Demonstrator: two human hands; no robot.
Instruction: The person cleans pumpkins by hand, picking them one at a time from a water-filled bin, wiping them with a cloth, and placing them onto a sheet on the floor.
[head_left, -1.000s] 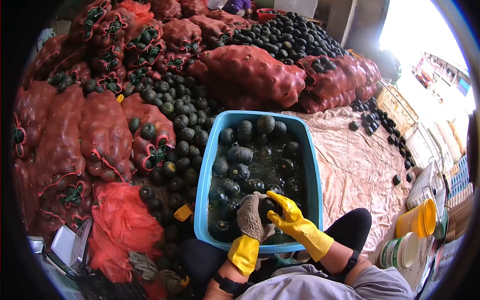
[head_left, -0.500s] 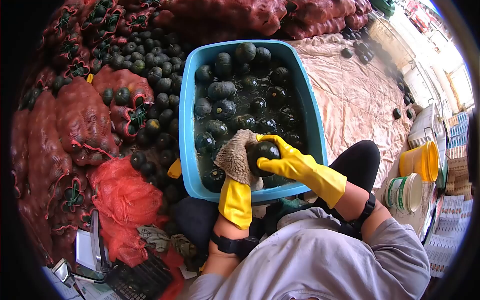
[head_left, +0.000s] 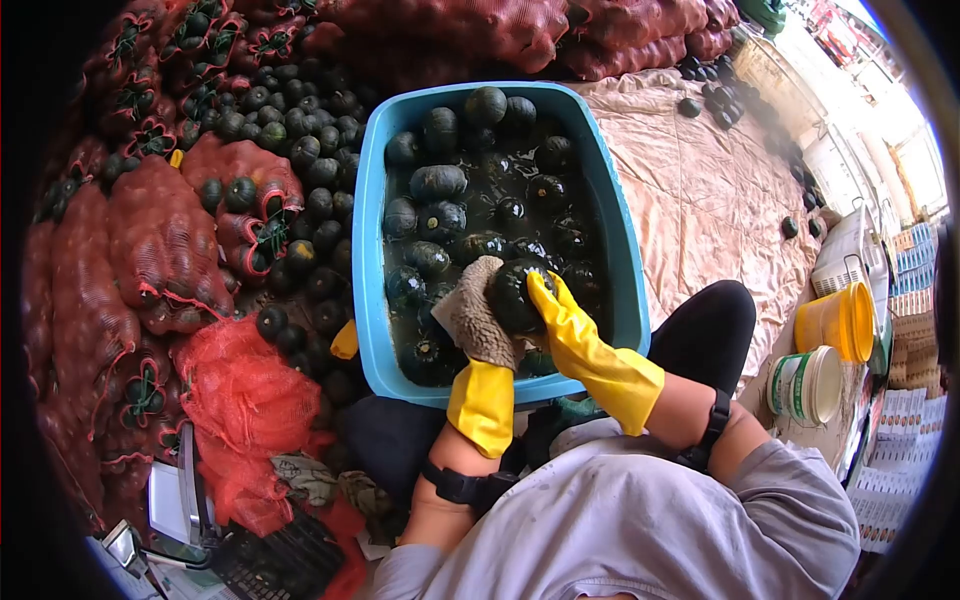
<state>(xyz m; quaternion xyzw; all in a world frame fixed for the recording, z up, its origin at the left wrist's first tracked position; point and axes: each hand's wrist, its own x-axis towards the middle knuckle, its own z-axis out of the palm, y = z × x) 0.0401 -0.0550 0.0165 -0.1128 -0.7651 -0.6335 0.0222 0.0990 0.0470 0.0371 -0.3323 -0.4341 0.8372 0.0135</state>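
Observation:
A round dark green pumpkin is held over the near half of a blue tub. My right hand, in a yellow rubber glove, grips it from the right with the fingers curled over its side. On the left, a brown fleecy cloth covers my left hand and presses against the pumpkin; only the yellow glove's cuff shows, and the fingers are hidden underneath. Several more dark green pumpkins sit in the murky water of the tub, some piled at its far end.
Red mesh sacks full of pumpkins and a heap of loose pumpkins lie left. A crumpled red net is nearer. On the right are a beige sheet, a yellow bucket and a white bucket.
The pumpkin has turned and shifted slightly left in my hands. My right hand has moved lower around it, and the cloth has slid a little. The view has shifted slightly.

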